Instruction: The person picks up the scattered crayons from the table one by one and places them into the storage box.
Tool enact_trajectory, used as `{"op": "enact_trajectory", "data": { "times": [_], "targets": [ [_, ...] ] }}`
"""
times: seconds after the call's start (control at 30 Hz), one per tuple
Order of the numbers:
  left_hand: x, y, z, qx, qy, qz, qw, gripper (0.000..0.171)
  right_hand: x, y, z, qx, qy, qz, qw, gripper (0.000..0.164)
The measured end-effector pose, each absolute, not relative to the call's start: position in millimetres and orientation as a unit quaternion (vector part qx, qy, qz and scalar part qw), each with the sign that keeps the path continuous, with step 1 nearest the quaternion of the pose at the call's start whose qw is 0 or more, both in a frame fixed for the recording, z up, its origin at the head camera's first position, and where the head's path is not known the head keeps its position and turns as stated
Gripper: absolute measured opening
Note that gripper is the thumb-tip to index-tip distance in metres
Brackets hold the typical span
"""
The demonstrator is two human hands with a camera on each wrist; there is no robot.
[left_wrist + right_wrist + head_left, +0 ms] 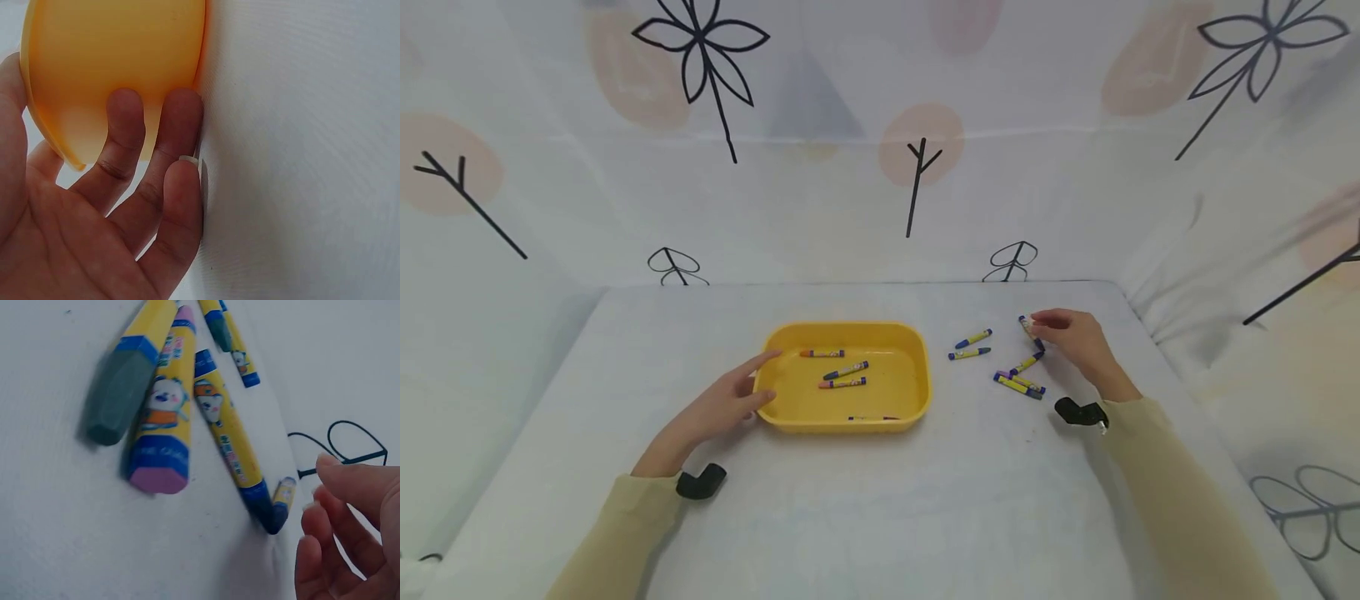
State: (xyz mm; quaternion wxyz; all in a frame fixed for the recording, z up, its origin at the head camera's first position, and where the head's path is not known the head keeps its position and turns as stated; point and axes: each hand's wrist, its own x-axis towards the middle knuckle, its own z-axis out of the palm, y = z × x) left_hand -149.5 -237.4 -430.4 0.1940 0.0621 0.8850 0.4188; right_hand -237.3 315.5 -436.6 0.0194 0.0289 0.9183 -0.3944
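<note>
At its left end, a yellow plastic tray (842, 413) is held by my left hand (724, 404). Thumb and forefinger reach over the rim, while the other fingers lie against the outer wall (125, 50). My right hand (1075, 340) is above a crayon (1026, 325) at the far right of a loose group; in the right wrist view its bent fingers (312, 519) stand apart from that crayon (284, 494). Closer to that camera lie a dark blue crayon (231, 431), a purple one (165, 419) and a dark green one (122, 387).
Inside the tray lie an orange crayon (822, 354), a dark blue one (846, 371) and a salmon one (842, 383), with more partly hidden by the near wall. Two crayons, one of them blue-tipped (973, 339), lie between tray and right hand. Patterned cloth (820, 208) rises behind the white tabletop (865, 517).
</note>
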Motion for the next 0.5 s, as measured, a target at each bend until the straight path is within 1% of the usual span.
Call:
{"op": "enact_trajectory", "data": {
  "times": [0.13, 0.23, 0.37, 0.5],
  "targets": [
    [-150.2, -237.8, -428.6, 0.065, 0.885, 0.418, 0.194, 0.067, -238.9, 314.3, -445.2, 0.055, 0.929, -0.366, 0.002, 0.040],
    [-149.9, -237.5, -427.6, 0.068, 0.883, 0.423, 0.193, 0.067, -239.6, 311.0, -448.4, 0.054, 0.936, -0.349, -0.006, 0.042],
    [-148.6, -237.1, -426.6, 0.071, 0.881, 0.427, 0.190, 0.067, -240.5, 305.6, -447.7, 0.057, 0.943, -0.328, -0.012, 0.039],
    [-147.5, -237.1, -426.1, 0.070, 0.882, 0.426, 0.188, 0.066, -240.1, 300.1, -443.6, 0.076, 0.940, -0.333, -0.002, 0.033]
  ]
}}
